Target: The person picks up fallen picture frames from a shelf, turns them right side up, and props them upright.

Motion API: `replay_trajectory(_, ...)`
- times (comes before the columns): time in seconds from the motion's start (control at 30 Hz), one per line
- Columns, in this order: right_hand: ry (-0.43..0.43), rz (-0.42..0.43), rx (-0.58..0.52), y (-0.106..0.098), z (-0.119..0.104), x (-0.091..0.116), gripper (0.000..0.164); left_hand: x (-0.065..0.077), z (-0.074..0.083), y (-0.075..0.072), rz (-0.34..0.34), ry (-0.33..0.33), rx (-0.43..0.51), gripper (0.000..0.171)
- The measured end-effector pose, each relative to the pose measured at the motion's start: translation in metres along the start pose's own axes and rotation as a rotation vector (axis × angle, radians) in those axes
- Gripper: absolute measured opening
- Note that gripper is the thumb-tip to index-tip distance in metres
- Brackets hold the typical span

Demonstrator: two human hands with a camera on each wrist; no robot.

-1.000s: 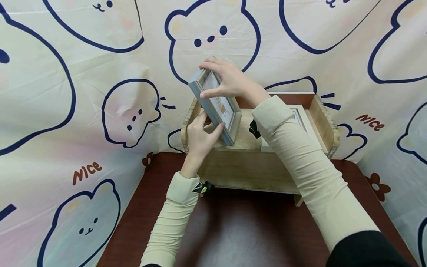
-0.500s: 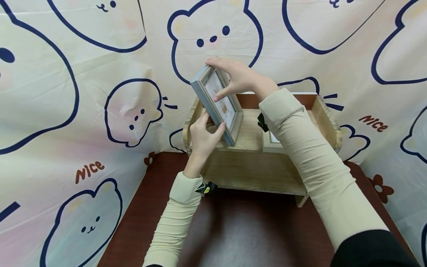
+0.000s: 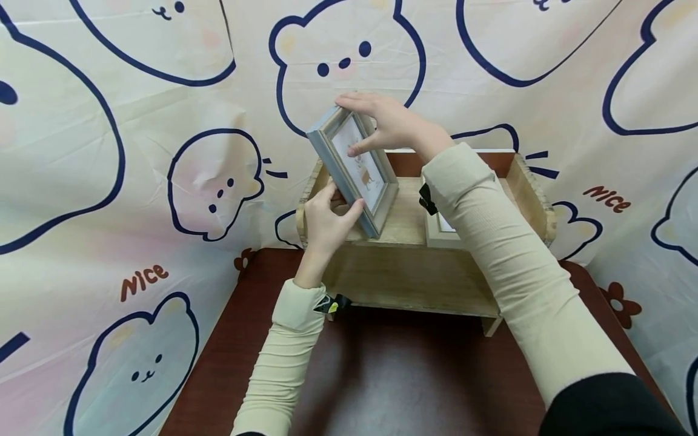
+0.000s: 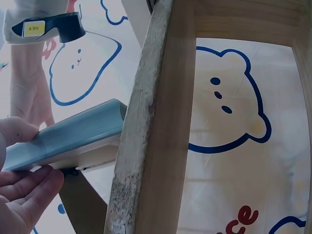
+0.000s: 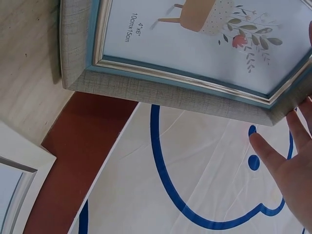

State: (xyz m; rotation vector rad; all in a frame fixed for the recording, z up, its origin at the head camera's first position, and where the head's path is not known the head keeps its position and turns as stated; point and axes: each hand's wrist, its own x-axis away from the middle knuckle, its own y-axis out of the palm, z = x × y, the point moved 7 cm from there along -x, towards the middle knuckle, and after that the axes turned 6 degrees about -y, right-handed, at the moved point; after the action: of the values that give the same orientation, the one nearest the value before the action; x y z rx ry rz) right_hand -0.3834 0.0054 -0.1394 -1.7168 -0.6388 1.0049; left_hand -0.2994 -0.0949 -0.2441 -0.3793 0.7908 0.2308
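Head view, centre: the left hand (image 3: 328, 223) pinches the lower left side of a tilted blue-grey, rigid-looking rectangular picture frame (image 3: 371, 184), the right hand (image 3: 397, 126), thumb spread, touches its top; probably light, breakable-fronted, best held by its rims.

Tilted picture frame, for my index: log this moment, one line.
left grip: pinches tilted frame near bottom | right grip: touches its top | white frame: on shelf
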Motion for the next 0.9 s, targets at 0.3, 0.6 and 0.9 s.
replay_trajectory(0.3, 0.022, -0.011, 0.008, -0.001, 0.002, 0.001, 0.079, -0.004, -0.008, -0.004, -0.064, -0.069, 0.065, 0.024)
replay_trajectory(0.6, 0.035, -0.025, 0.034, -0.001, 0.003, 0.0, 0.076, -0.007, -0.015, -0.012, -0.081, -0.13, -0.013, 0.026)
replay_trajectory(0.9, -0.002, -0.009, 0.032, -0.005, 0.013, 0.003, 0.076, -0.01, -0.01, -0.015, -0.114, -0.158, 0.067, 0.031)
